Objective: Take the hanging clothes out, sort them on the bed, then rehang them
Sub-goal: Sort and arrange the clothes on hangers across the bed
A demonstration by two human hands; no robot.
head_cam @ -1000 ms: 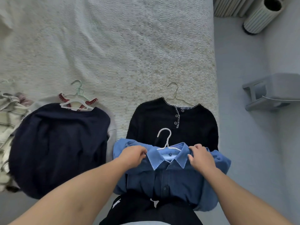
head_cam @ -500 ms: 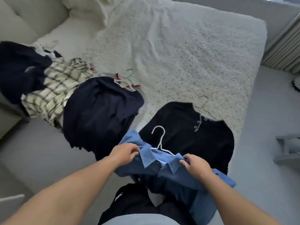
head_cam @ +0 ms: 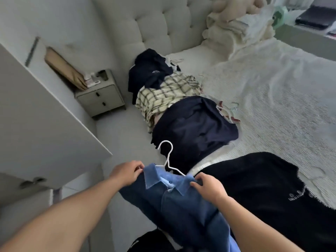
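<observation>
A blue denim shirt hangs on a white hanger off the bed's edge. My left hand grips its left shoulder and my right hand grips its right shoulder. On the white bed lie a black cardigan, a navy garment over a red-trimmed one, a cream checked shirt and a dark navy top, laid in a row along the bed's left side.
A white wardrobe door stands open at the left. A grey nightstand with a brown paper bag sits by the tufted headboard. Folded bedding and a plush toy are piled at the bed's head.
Both hands lifted the blue shirt off the black cardigan and carried it left, off the bed. My view swung left toward the wardrobe and nightstand.
</observation>
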